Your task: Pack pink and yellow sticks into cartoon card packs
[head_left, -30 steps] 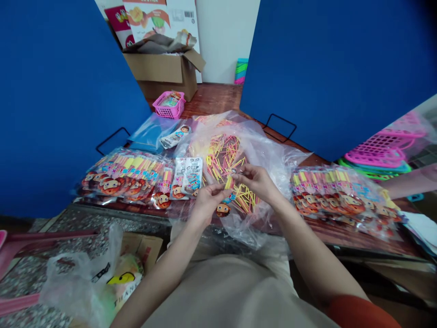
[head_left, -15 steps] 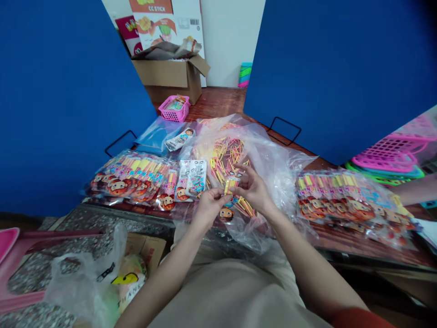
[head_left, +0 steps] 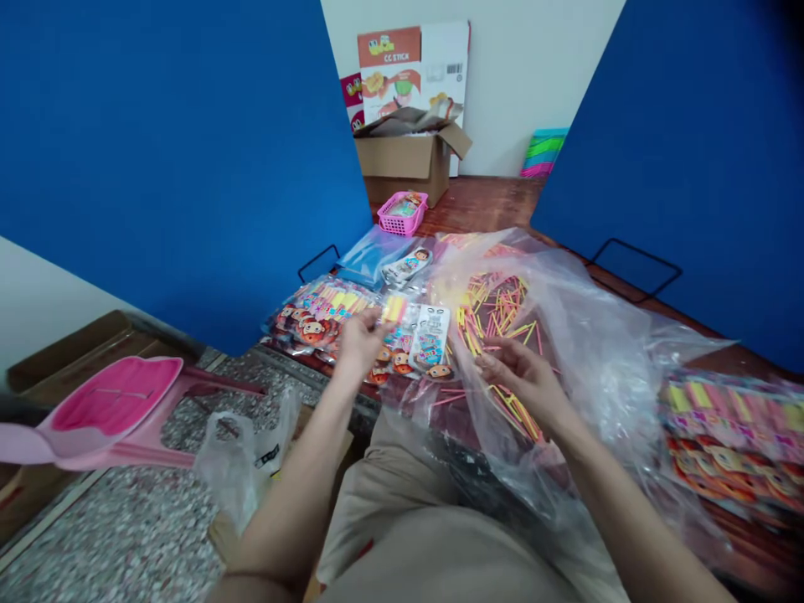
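My left hand (head_left: 359,342) pinches the top of a small clear packet of sticks (head_left: 394,309), yellow and pink at its upper end. It hangs over several cartoon-printed packets at the table's front edge. A white printed packet (head_left: 430,337) lies just right of it. My right hand (head_left: 526,375) is over loose pink and yellow sticks (head_left: 499,306) spread in a large clear plastic bag (head_left: 584,327). Its fingers are curved and apart, the tips close to the sticks. I make out nothing held in them.
Filled packets lie in a row at left (head_left: 314,322) and in another at right (head_left: 734,435). Behind stand a pink basket (head_left: 402,215) and an open cardboard box (head_left: 402,159). Blue panels (head_left: 188,151) flank the table. A pink chair (head_left: 119,398) stands on the floor at left.
My hands have parted. The left has carried the packet left to the other packets; the right now hovers over the loose sticks. The view has turned left.
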Demonstrator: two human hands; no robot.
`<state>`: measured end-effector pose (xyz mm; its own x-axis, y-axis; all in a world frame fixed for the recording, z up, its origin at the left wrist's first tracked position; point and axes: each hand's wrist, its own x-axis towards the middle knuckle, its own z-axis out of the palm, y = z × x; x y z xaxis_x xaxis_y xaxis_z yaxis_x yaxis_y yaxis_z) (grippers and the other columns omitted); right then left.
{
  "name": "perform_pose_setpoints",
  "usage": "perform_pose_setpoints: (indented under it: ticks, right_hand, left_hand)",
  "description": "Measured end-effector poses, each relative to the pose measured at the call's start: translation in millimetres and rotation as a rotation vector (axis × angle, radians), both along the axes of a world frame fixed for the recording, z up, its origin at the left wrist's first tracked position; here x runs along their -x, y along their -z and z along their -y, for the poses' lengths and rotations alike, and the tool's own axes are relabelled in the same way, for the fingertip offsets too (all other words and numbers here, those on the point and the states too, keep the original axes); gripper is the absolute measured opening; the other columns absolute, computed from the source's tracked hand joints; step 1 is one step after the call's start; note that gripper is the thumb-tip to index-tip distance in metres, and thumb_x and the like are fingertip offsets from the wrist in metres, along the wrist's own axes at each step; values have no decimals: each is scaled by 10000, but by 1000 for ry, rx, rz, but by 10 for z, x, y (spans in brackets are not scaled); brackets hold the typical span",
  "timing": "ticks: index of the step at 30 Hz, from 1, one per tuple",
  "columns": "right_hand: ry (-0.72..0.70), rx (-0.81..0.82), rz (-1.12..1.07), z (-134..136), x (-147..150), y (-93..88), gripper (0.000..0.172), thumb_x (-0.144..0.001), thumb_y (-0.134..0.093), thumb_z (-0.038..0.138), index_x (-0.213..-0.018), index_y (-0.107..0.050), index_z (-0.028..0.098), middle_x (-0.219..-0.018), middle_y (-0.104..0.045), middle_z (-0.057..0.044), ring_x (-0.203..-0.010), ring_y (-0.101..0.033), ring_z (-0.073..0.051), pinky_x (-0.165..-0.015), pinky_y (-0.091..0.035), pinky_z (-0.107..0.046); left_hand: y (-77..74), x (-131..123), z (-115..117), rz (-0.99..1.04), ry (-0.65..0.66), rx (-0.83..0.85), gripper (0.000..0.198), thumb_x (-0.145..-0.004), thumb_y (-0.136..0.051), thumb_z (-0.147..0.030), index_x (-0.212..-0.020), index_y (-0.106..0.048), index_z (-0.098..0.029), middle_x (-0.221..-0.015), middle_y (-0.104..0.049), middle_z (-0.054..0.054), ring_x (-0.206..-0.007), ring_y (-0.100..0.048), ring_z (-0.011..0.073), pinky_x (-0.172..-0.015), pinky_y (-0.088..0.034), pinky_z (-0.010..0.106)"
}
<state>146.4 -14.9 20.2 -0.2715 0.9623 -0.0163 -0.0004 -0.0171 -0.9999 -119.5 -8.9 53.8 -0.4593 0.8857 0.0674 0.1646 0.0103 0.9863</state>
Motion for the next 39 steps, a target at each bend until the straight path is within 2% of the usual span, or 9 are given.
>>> perform_pose_setpoints:
  ticks: [4,8,11,15,19,23,26,33,39]
  right_hand:
    - [-67,-38,111,-45,50,156,472,-766,-677,584,-1005,-620,181,-773,-644,-31,-667,-594,-165,-595,-472,-291]
    - [-52,-150,233,-87,53,205,415,-809,-642,545,-975,-646,165,-767,-640,-30,-641,-561,-153,-590,-437,-280]
    - [18,-215,325,-159,-21,198,393,-830,-625,515,-992,-657,159,-796,-663,-51,-686,-582,-175,-630,-454,-297]
    - [58,-262,375,-243,-71,148,368,-852,-601,492,-992,-659,157,-769,-664,-49,-686,-592,-180,-619,-450,-291]
    - [27,-295,376,-231,27,74,325,-874,-573,463,-953,-661,160,-723,-643,-27,-632,-563,-155,-589,-415,-270]
    - [23,-305,401,-176,83,66,308,-882,-561,448,-928,-667,163,-714,-647,-24,-611,-556,-148,-571,-403,-262]
    - [33,-300,384,-162,26,130,304,-875,-565,447,-917,-666,163,-769,-677,-40,-655,-587,-163,-595,-429,-272]
    - [96,-345,418,-174,-6,152,263,-891,-541,414,-889,-672,186,-815,-703,-60,-714,-626,-196,-671,-461,-315]
    - [27,-183,143,-144,268,64,510,-724,-737,517,-1093,-586,199,-839,-670,-31,-592,-578,-134,-546,-443,-259]
  left_hand:
    - [-14,425,-148,-638,-130,280,389,-713,-717,-234,-1091,-652,-177,-730,-651,25,-782,-627,228,-725,-442,307]
    - [48,364,-85,-1031,-88,341,465,-849,-566,-231,-1309,-532,-174,-984,-664,134,-965,-618,305,-815,-443,383]
    - [50,213,14,-1232,-137,258,394,-871,-509,-214,-1255,-585,-166,-1182,-573,201,-1130,-515,367,-909,-417,466]
    - [67,-70,64,-1300,-91,174,317,-910,-454,-263,-1077,-693,-137,-1123,-570,213,-1121,-477,385,-941,-391,506]
    - [200,-461,-126,-1257,115,174,327,-933,-430,-260,-993,-715,-109,-1090,-628,217,-1122,-518,358,-958,-398,454]
    - [335,-677,-488,-1031,122,521,377,-873,-587,-399,-1054,-683,-83,-1118,-649,267,-1002,-638,352,-778,-468,392]
    - [399,-659,-662,-915,119,606,436,-795,-686,-447,-1066,-666,-105,-1093,-671,268,-1003,-661,361,-750,-465,377]
    - [386,-574,-550,-779,35,208,370,-768,-656,-122,-1129,-639,-201,-1141,-657,144,-981,-645,283,-809,-437,352]
    - [94,-809,-191,45,348,-36,415,-618,-803,-241,-1003,-656,-199,-668,-538,-55,-578,-513,111,-594,-402,233]
